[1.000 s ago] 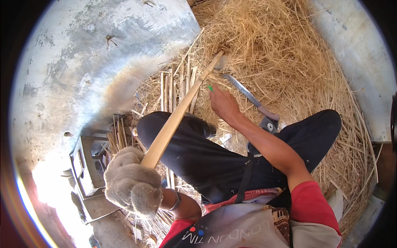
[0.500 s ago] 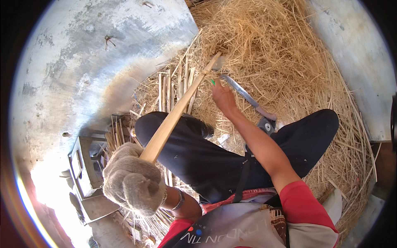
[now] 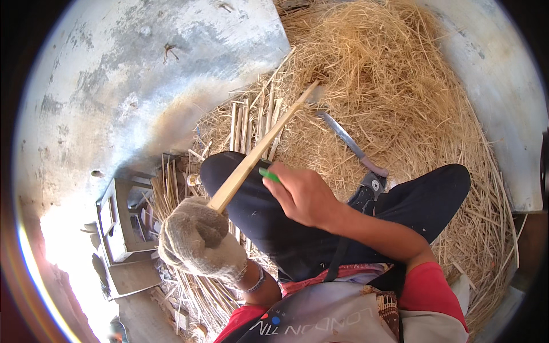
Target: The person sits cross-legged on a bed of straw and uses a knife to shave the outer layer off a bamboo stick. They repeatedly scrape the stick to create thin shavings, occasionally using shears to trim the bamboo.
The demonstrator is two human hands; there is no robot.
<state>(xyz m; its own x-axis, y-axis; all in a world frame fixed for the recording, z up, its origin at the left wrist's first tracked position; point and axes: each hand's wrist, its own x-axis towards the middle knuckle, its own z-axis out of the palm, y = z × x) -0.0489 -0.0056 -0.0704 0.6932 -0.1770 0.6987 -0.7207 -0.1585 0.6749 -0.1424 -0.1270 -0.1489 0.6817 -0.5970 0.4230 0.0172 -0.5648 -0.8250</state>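
Observation:
In a thick knitted glove, my left hand (image 3: 200, 237) is closed round the near end of a long pale bamboo strip (image 3: 247, 167). The strip slants away over my left knee, its thin far tip against the shavings. My bare right hand (image 3: 303, 194) is closed, close beside the strip's near half. A small green thing (image 3: 269, 175) shows at its fingertips; the rest of it is hidden by the hand. Beyond my right hand lies a knife with a long metal blade (image 3: 343, 135) and a pale handle (image 3: 374, 167), near my dark shoe (image 3: 368, 191).
A large heap of curly shavings (image 3: 377, 63) fills the far side. Several split bamboo pieces (image 3: 246, 127) lie beyond my left knee. To the left are a weathered wall (image 3: 114, 103) and a wooden frame (image 3: 134, 220). Another pale wall (image 3: 497, 103) stands at right.
My right hand has come back toward me along the strip, from its far part to nearer my left hand. The left hand keeps its hold on the strip.

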